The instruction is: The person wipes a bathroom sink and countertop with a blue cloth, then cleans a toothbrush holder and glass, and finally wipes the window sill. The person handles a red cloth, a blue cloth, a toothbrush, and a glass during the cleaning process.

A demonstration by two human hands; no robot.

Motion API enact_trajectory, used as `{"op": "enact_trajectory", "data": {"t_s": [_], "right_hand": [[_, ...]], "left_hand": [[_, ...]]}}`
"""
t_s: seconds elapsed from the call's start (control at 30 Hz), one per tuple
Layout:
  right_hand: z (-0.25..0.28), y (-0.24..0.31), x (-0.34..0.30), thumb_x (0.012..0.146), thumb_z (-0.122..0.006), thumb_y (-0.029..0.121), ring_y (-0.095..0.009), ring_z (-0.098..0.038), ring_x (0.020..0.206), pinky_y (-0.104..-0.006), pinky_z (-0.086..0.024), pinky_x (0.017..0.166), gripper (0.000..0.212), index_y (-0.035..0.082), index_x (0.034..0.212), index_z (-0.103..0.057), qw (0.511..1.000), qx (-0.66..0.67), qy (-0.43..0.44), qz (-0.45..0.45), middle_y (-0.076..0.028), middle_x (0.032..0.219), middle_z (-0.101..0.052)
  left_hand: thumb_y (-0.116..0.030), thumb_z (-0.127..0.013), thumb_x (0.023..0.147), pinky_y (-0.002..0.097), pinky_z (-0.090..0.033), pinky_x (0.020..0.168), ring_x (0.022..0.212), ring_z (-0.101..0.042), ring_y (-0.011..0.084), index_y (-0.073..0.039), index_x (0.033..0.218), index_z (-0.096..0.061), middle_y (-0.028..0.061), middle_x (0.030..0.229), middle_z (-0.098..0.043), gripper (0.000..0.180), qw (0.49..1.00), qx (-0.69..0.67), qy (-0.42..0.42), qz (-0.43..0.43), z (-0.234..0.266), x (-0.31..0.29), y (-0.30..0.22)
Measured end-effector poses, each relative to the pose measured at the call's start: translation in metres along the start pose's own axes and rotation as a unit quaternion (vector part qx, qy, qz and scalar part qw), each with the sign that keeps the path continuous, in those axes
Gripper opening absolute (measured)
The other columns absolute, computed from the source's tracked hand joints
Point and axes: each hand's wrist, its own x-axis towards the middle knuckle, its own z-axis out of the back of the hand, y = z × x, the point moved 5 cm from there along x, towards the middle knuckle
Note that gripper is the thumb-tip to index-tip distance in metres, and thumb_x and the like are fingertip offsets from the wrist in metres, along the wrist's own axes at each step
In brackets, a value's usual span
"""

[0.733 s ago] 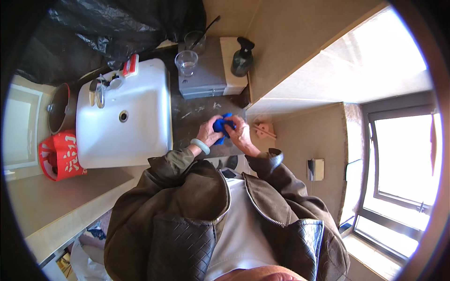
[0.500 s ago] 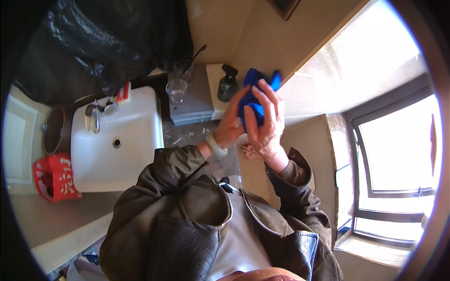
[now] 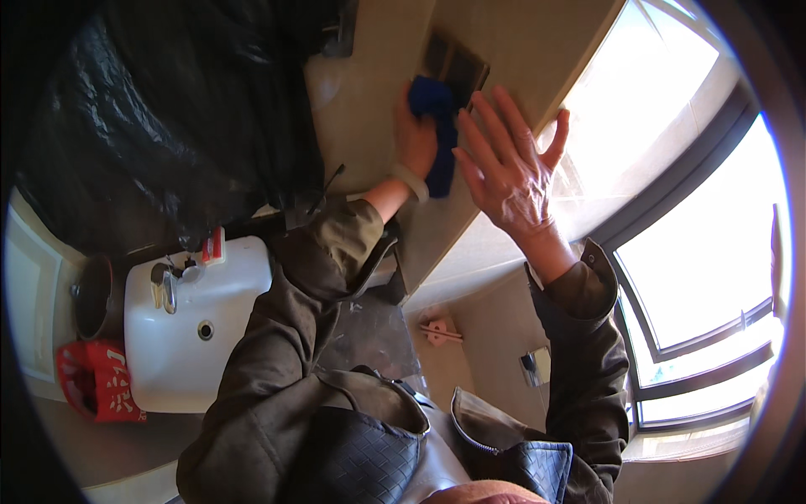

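My left hand (image 3: 415, 141) is raised to the tiled wall with its fingers around a bunched blue cloth (image 3: 442, 164). Part of the cloth sits up by the fingertips, and a tail of it hangs down beside the palm. Right at the cloth's upper edge is a dark rectangular wall panel (image 3: 464, 77), partly covered by the cloth and slightly blurred. My right hand (image 3: 512, 172) holds nothing. Its fingers are spread beside the wall's corner edge, to the right of the cloth; whether they touch the wall I cannot tell.
A white sink (image 3: 180, 357) with a metal faucet (image 3: 168, 290) stands at left, beside a red bag (image 3: 96, 382). Black plastic sheeting (image 3: 168, 126) hangs at upper left. A bright window (image 3: 688, 269) fills the right. My left sleeve hides most of the counter items.
Both hands were together on the blue cloth over the counter. The right hand has let go and spread; the left has carried the cloth up to the wall panel. The view has shifted upward.
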Motion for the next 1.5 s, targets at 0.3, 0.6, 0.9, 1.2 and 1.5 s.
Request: {"op": "enact_trajectory", "data": {"t_s": [0.3,0.6,0.9,1.2,1.5], "right_hand": [[-0.009,-0.005,0.0,0.082,-0.069,0.019,-0.024,-0.047,0.133,-0.0575,-0.012,0.117,0.034,0.01,0.115,-0.066,0.993,0.028,-0.114,-0.017,-0.007,0.135,-0.057],[-0.009,-0.014,-0.014,0.088,-0.064,0.034,-0.04,-0.04,0.135,-0.0556,-0.019,0.117,0.055,0.002,0.132,-0.052,0.957,0.16,-0.239,0.02,-0.022,0.143,-0.046],[-0.01,-0.032,-0.015,0.089,-0.062,0.021,-0.041,-0.035,0.138,-0.0495,-0.025,0.115,0.059,-0.003,0.138,-0.039,0.917,0.271,-0.289,-0.038,-0.026,0.147,-0.036],[-0.017,0.059,-0.111,0.088,-0.061,0.017,-0.041,-0.041,0.131,-0.0473,-0.036,0.107,0.052,0.0,0.136,-0.048,0.892,0.306,-0.2,-0.267,-0.026,0.144,-0.039],[-0.008,0.059,-0.147,0.097,-0.058,0.009,-0.014,-0.056,0.103,-0.029,-0.046,0.09,0.064,0.005,0.149,-0.021,0.529,0.63,-0.282,-0.493,-0.009,0.124,-0.05]], "left_hand": [[-0.001,-0.042,0.087,0.0382,-0.038,0.108,0.13,-0.048,0.0344,-0.005,0.132,-0.056,0.0203,0.136,-0.054,0.048,0.996,-0.004,0.052,0.071,-0.011,0.054,-0.072],[-0.012,-0.05,0.09,0.0407,-0.041,0.107,0.124,-0.055,0.0361,-0.004,0.133,-0.056,0.0215,0.13,-0.059,0.044,0.934,-0.006,0.089,-0.346,-0.036,0.026,-0.174],[-0.019,-0.052,0.091,0.0403,-0.045,0.091,0.105,-0.059,0.035,0.002,0.117,-0.057,0.0214,0.116,-0.061,0.033,0.96,0.09,0.099,-0.246,-0.051,0.054,-0.169],[-0.021,-0.066,0.087,0.0413,-0.039,0.105,0.12,-0.049,0.0347,-0.006,0.133,-0.056,0.0175,0.128,-0.05,0.048,0.967,0.134,0.096,-0.194,0.009,-0.137,-0.097],[0.0,-0.067,0.067,0.0385,-0.041,0.075,0.088,-0.047,0.0277,-0.017,0.097,-0.07,0.0068,0.09,-0.047,0.034,0.855,0.33,0.103,-0.387,-0.029,-0.135,-0.173]]}}
